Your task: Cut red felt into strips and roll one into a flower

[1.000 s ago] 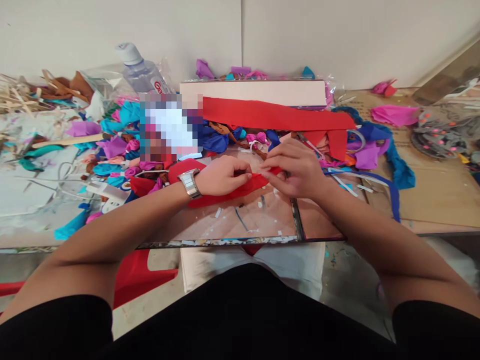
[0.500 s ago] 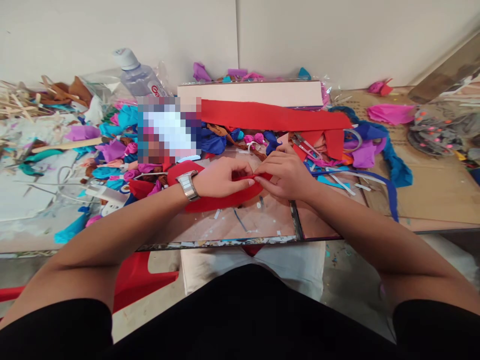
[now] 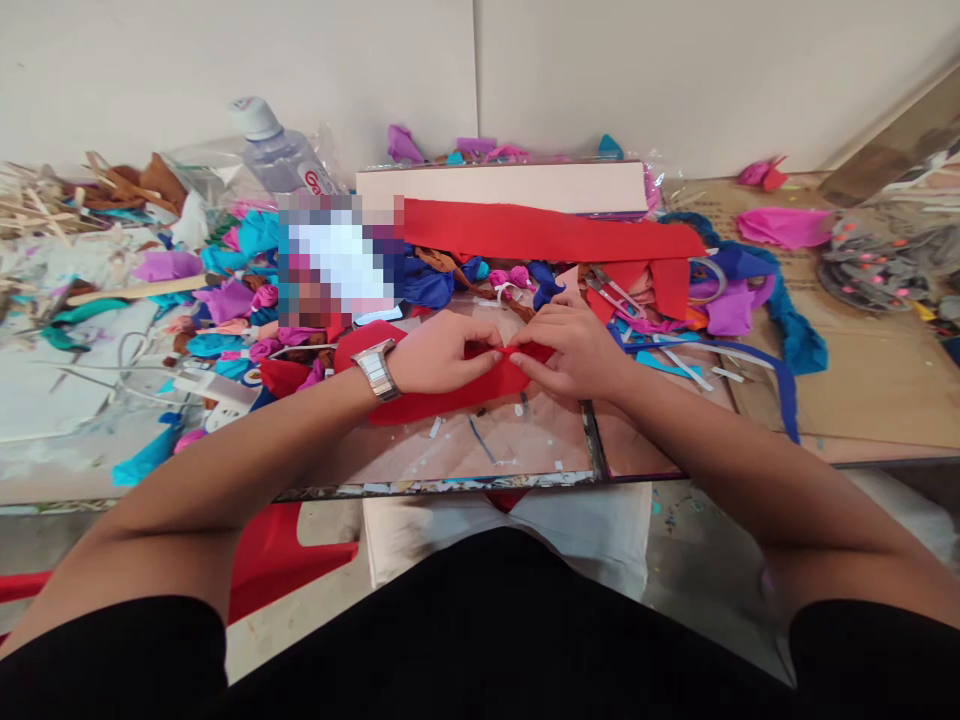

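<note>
A strip of red crepe paper (image 3: 450, 400) lies across the near middle of the table, its upper edge pinched between both hands. My left hand (image 3: 442, 352), with a metal watch at the wrist, is closed on that edge with thumb and forefinger. Close against it, my right hand (image 3: 566, 350) pinches the same edge, its fingertips almost meeting the left ones. The fingers hide the exact fold. Beyond the hands, a long flat red strip (image 3: 540, 233) stretches across the coloured scraps. Small scissors (image 3: 619, 297) rest among the scraps right of my right hand.
At the back stand a clear bottle (image 3: 281, 155) and a long pale box (image 3: 502, 188). Left lie several crumpled paper pieces, a wooden stick (image 3: 139, 290) and a white power strip (image 3: 217, 388). A blue strip (image 3: 780, 390) curls on cardboard (image 3: 885, 390) at right.
My fingertips have shifted slightly along the red paper's edge, and a small pinched fold now shows between them. Everything else stays in place.
</note>
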{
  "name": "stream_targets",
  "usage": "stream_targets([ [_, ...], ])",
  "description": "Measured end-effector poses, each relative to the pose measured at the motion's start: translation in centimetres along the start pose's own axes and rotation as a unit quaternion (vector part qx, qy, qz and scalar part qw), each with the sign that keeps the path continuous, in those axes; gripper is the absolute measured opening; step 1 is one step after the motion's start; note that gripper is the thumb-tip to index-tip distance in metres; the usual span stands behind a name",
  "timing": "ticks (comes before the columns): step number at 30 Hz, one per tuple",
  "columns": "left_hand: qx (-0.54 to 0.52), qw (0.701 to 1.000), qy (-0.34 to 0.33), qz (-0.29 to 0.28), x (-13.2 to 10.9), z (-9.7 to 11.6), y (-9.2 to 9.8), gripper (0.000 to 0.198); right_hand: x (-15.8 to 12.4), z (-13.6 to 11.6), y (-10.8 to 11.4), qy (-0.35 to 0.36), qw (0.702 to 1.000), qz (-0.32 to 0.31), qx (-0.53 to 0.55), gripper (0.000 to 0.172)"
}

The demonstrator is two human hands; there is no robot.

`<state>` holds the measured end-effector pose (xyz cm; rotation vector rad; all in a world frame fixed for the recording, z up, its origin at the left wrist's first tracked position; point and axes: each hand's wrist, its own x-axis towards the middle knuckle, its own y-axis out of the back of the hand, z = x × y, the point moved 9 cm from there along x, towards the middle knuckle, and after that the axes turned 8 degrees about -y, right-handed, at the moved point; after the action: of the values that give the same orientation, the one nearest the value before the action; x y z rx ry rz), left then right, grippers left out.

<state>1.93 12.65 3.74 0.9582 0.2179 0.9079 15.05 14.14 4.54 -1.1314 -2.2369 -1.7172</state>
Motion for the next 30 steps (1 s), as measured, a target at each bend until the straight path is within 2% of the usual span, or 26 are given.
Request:
stream_targets([
  [17,-0.015,1.0,0.011,-0.018,-0.1,-0.2,-0.5,0.025,0.1,0.0,-0.3,-0.015,1.0,-0.006,0.0,0.016],
  [30,-0.073,0.995,0.048,-0.048,0.0,-1.1,-1.0,0.029,0.0,-0.2,-0.2,0.001,0.999,0.031,-0.021,0.014],
])
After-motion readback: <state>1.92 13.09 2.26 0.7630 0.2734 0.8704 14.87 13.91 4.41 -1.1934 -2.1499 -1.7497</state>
